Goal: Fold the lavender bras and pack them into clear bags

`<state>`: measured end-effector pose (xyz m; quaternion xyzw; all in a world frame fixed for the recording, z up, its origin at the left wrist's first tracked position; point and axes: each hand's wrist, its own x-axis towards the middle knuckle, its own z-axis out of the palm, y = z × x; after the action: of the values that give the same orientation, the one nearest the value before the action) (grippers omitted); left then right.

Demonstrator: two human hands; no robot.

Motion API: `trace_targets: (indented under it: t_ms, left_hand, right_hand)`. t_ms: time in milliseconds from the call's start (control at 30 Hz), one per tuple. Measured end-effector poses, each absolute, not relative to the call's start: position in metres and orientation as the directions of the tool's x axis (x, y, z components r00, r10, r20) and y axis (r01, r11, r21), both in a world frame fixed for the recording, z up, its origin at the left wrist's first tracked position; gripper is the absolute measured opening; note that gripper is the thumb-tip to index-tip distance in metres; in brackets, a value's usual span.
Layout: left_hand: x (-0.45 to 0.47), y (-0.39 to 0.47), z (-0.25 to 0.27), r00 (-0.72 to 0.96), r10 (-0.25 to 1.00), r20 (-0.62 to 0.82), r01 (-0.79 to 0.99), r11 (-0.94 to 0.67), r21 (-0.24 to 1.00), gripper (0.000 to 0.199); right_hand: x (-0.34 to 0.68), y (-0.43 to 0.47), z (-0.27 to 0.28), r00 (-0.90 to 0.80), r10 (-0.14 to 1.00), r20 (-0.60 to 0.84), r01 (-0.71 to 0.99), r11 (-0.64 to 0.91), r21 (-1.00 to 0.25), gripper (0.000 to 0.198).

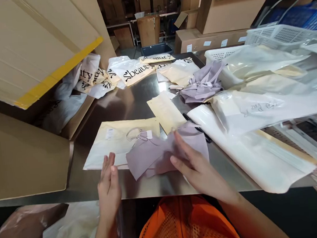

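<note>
A lilac garment (156, 158) with a white tag lies spread on the metal table, its left part over a cream and white packing bag (104, 138). My right hand (197, 163) is over the garment's right part, thumb and fingers apart; whether it touches the cloth I cannot tell. Left of the garment, my left hand (108, 182) is held with its fingers stretched out and nothing in it, near the bag's lower edge. Behind the garment lies a narrow cream packet (167, 110). A crumpled pile of lilac garments (203, 81) with tags sits farther back.
A large open carton (25, 156) holding printed bags stands at the left. More printed bags (137, 70) lie at the back. Stacked plastic bags (271, 105) and white baskets (279, 36) crowd the right. The table's front edge (142, 192) runs before me.
</note>
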<state>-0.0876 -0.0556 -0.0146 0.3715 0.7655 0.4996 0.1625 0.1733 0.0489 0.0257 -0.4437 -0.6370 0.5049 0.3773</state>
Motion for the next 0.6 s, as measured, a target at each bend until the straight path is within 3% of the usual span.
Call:
trace_targets:
  t_ms: [67,167,200,267,333,400,500,600]
  left_hand:
    - [-0.094,-0.079,-0.032,-0.736,0.677,0.034,0.331,0.316,0.889,0.044]
    - [-0.097,-0.105,-0.055,-0.791,0.593,-0.148,0.167,0.443,0.881,0.039]
    - [-0.097,-0.109,-0.060,-0.789,0.580,-0.204,0.116,0.466,0.877,0.037]
    - [-0.092,-0.110,-0.066,-0.767,0.588,-0.258,0.060,0.466,0.883,0.034]
    - [-0.085,-0.103,-0.064,-0.741,0.624,-0.247,0.063,0.431,0.900,0.032]
    - [-0.076,-0.091,-0.056,-0.717,0.667,-0.202,0.099,0.385,0.918,0.031]
    - [-0.065,-0.076,-0.042,-0.691,0.714,-0.112,0.171,0.312,0.934,0.030]
    - [-0.060,-0.076,-0.040,-0.681,0.732,-0.025,0.233,0.249,0.940,0.029]
  right_hand:
    - [0.177,0.053,0.022,-0.421,0.907,-0.003,0.311,0.141,-0.940,0.061]
    - [0.190,0.078,0.022,-0.262,0.958,0.117,0.453,0.229,-0.861,0.046]
    - [0.192,0.090,0.023,-0.277,0.947,0.164,0.485,0.285,-0.827,0.043]
    - [0.187,0.117,0.024,-0.450,0.871,0.200,0.500,0.431,-0.751,0.040]
    - [0.172,0.140,0.020,-0.660,0.740,0.128,0.471,0.542,-0.696,0.039]
    - [0.149,0.153,0.009,-0.754,0.657,0.000,0.474,0.543,-0.693,0.034]
    - [0.113,0.146,-0.016,-0.706,0.703,-0.084,0.528,0.444,-0.724,0.036]
    - [0.088,0.124,-0.033,-0.652,0.756,-0.055,0.544,0.416,-0.729,0.043]
